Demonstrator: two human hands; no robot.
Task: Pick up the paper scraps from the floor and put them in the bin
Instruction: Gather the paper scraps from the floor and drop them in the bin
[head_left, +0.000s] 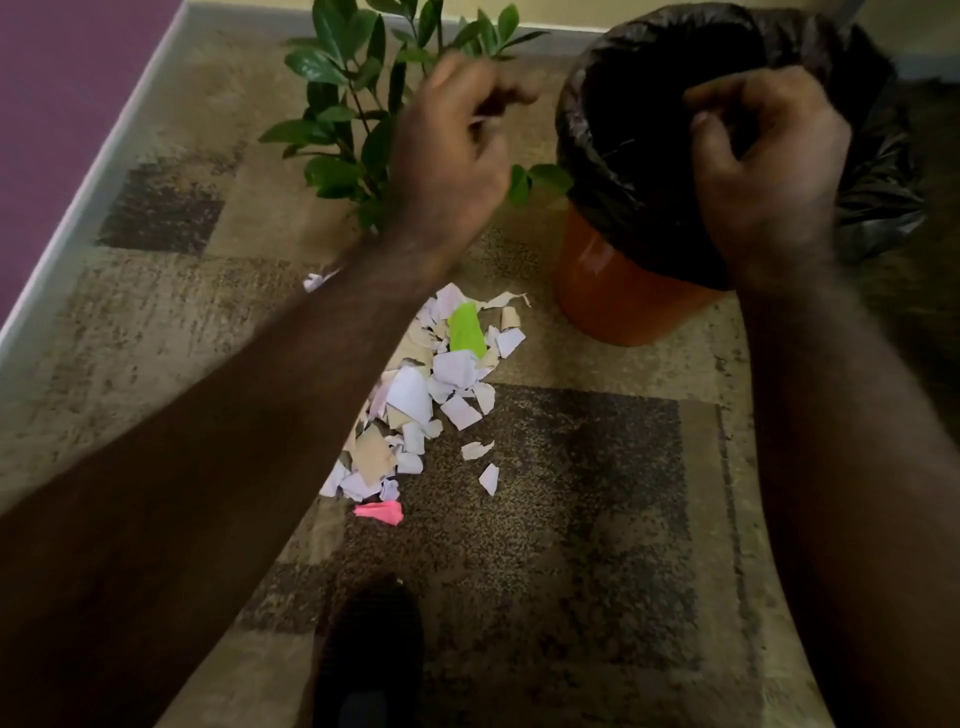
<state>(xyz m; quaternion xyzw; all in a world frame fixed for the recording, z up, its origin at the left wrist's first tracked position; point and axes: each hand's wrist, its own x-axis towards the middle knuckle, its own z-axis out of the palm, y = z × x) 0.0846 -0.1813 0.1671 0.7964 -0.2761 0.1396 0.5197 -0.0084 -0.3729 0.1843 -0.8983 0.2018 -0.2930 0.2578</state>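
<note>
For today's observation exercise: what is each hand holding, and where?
Right hand grips the bin liner at its near rim. Left hand's contents cannot be told.

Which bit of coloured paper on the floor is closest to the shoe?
The bright pink paper scrap, lying alone at the near end of the pile. The lime green paper scrap lies at the far end, toward the orange bin, much further from the black shoe.

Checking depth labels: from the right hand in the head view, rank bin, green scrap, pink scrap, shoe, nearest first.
From the right hand:
1. bin, under the hand
2. green scrap, top of the pile
3. pink scrap, pile's near end
4. shoe, bottom of frame
</note>
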